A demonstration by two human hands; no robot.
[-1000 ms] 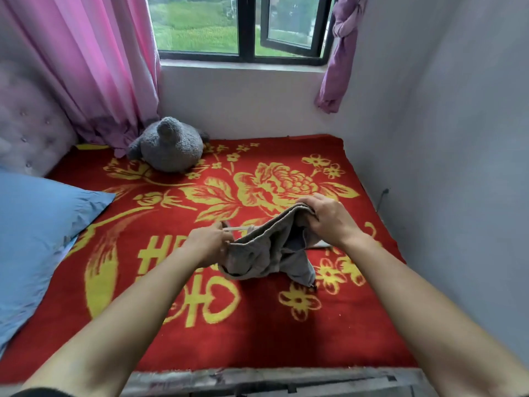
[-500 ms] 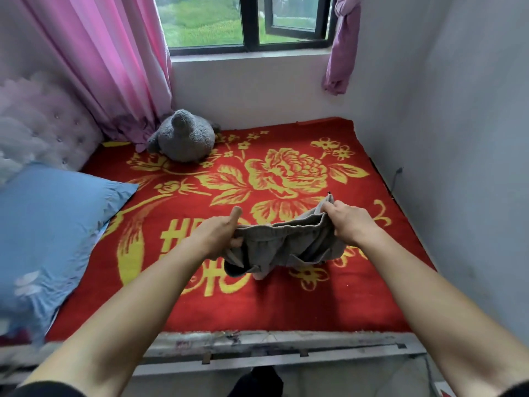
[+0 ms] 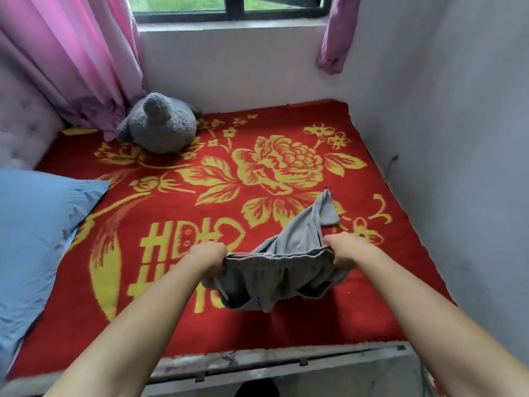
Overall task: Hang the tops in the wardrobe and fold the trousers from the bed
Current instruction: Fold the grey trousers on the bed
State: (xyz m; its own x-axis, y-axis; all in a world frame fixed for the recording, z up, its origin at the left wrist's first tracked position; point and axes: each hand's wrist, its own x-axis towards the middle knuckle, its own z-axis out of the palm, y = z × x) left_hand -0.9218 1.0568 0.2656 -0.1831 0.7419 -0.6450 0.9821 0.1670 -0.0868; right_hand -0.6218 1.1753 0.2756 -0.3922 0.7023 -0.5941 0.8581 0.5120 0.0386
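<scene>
Blue pillow [image 3: 37, 224]: along left edge of bed [image 3: 286, 333].
Grey plush toy [image 3: 160, 124]: far left corner, beside pink curtain [image 3: 71, 53].
Left hand [image 3: 209, 255]: fingers curled on waistband's left end.
Grey trousers [image 3: 274, 276]: held stretched over bed's near edge, one leg extends toward far side.
Right hand [image 3: 343, 249]: grips waistband's right end.

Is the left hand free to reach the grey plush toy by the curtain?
Probably not yet: the left hand grips the waistband of the grey trousers, as does the right hand. Nothing lies on the red blanket between it and the plush toy, but the toy sits far back.
</scene>
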